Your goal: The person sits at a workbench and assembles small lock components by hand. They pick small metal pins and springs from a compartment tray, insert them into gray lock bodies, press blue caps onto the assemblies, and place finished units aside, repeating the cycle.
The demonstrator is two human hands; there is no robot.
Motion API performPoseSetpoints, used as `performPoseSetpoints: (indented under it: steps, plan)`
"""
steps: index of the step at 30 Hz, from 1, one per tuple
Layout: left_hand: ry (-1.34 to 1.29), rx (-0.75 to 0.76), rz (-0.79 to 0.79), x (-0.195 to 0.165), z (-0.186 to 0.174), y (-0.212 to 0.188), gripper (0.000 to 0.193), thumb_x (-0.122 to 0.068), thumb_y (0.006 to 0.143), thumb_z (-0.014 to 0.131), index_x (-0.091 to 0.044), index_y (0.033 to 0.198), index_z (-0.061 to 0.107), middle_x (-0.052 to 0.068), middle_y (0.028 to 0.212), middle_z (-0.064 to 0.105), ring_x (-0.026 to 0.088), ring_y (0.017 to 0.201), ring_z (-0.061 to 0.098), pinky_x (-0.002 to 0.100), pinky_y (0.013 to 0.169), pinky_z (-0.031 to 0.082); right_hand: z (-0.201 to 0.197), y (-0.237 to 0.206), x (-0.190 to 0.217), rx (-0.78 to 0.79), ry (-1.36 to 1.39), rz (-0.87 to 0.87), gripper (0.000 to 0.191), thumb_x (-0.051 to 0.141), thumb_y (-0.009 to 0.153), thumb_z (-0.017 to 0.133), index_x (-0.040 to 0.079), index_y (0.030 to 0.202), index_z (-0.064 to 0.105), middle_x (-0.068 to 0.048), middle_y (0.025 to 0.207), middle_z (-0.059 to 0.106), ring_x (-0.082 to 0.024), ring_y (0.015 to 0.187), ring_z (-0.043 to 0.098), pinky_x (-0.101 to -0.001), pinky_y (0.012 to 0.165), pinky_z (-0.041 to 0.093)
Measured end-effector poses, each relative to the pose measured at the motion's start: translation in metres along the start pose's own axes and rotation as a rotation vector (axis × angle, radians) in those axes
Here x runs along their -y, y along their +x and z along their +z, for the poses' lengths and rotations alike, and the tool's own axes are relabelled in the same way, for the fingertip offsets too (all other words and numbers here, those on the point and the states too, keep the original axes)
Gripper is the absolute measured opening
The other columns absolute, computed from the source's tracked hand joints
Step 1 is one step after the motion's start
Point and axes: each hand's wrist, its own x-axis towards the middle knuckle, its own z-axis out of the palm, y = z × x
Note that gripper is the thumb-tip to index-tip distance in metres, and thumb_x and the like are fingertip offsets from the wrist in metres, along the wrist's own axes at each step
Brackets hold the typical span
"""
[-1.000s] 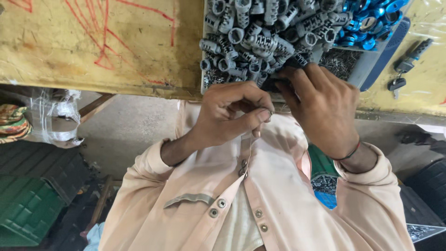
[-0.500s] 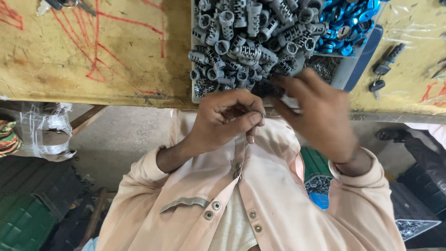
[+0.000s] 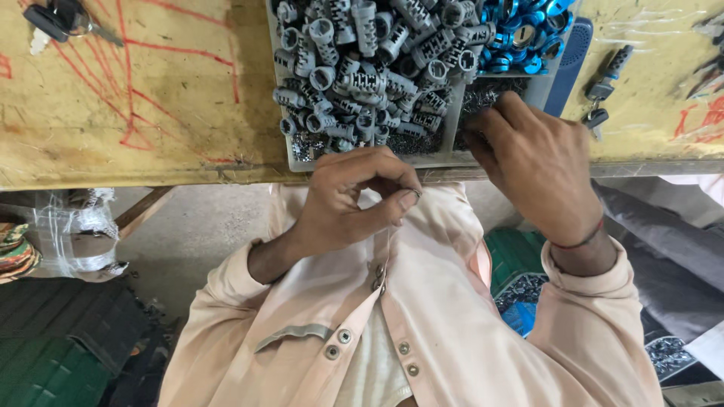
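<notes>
grey metal lock cylinders (image 3: pixel 362 68) fill a tray (image 3: pixel 298 154) at the near edge of the yellow table (image 3: pixel 151 98), blue rings (image 3: pixel 520 30) heaped beside them. keys (image 3: pixel 603 90) lie toward the right edge. left hand (image 3: pixel 354 200) hovers just off the edge, thumb and fingertips pinched on something too small to tell. right hand (image 3: pixel 535 162) curls, fingertips dipping into the tray's small-parts compartment.

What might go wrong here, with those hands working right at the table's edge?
The left hand pinches something tiny off the table, over the lap; if it slips, it would likely drop to the floor. The right hand digs in a tray of small metal bits and could flick some out. The tray sits close to the edge, so a nudge might tip it.
</notes>
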Motion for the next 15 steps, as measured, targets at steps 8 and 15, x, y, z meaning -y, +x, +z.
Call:
performPoseSetpoints:
  steps: [8, 15]
  plan:
    - [0.100, -0.026, 0.044, 0.001, 0.007, 0.005, 0.010, -0.001, 0.097, 0.070, 0.000, 0.107, 0.070, 0.005, 0.099, 0.070, 0.008, 0.084, 0.070, 0.023, 0.074, 0.060, -0.011, -0.007, 0.002, -0.178, 0.625, 0.220, 0.009, 0.000, 0.101, 0.077, 0.003, 0.104, 0.069, -0.007, 0.103, 0.065, -0.016, 0.077, 0.065, -0.0279, 0.067, 0.051]
    - [-0.143, -0.091, -0.145, -0.001, 0.025, 0.012, 0.013, -0.010, 0.104, 0.067, 0.001, 0.111, 0.067, 0.004, 0.109, 0.066, 0.007, 0.092, 0.069, 0.023, 0.074, 0.064, 0.011, -0.019, 0.044, -0.331, 0.905, 0.081, 0.018, -0.004, 0.087, 0.080, -0.002, 0.101, 0.067, -0.010, 0.099, 0.068, -0.018, 0.082, 0.068, -0.0265, 0.070, 0.053]
